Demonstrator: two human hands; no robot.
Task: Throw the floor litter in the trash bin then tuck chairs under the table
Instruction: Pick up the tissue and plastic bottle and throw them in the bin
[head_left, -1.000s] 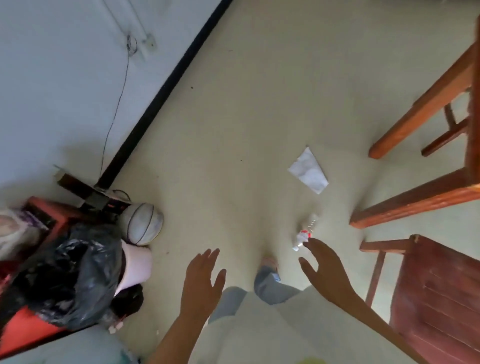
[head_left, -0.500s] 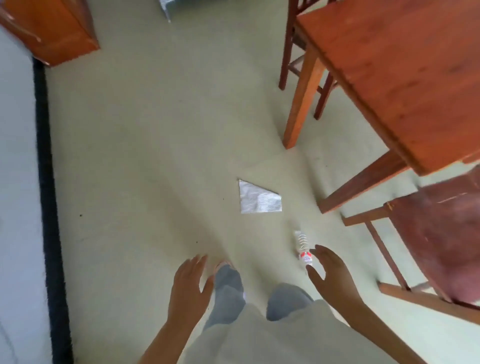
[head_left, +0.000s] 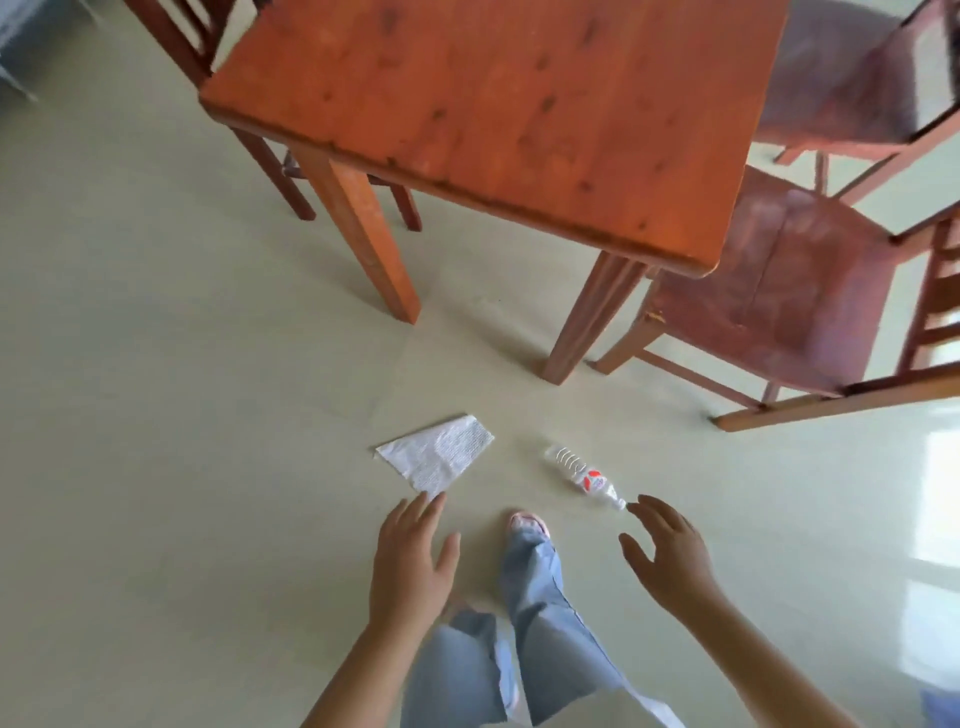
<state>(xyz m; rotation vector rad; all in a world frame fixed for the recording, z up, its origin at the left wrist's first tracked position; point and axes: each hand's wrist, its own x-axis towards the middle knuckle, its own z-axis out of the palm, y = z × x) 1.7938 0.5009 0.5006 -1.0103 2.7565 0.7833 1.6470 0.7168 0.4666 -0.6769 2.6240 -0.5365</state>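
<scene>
Right now, at lower centre of the frame, your left hand (head_left: 410, 564) hangs open and empty, fingertips just short of the folded paper (head_left: 435, 455) lying flat on the floor (head_left: 156, 415). Right of it lies the small plastic bottle (head_left: 584, 477), cap toward your right hand (head_left: 667, 558), also spread and empty. A hasty swipe may roll that bottle under the table (head_left: 493, 98); the chair (head_left: 779, 280) at right stands untucked.

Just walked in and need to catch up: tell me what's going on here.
A person stands over floor litter, both hands empty and open. The left hand hovers near a folded paper; the right hand reaches toward a clear plastic bottle. Nothing is picked up yet. A chair beside the wooden table isn't tucked in.
</scene>
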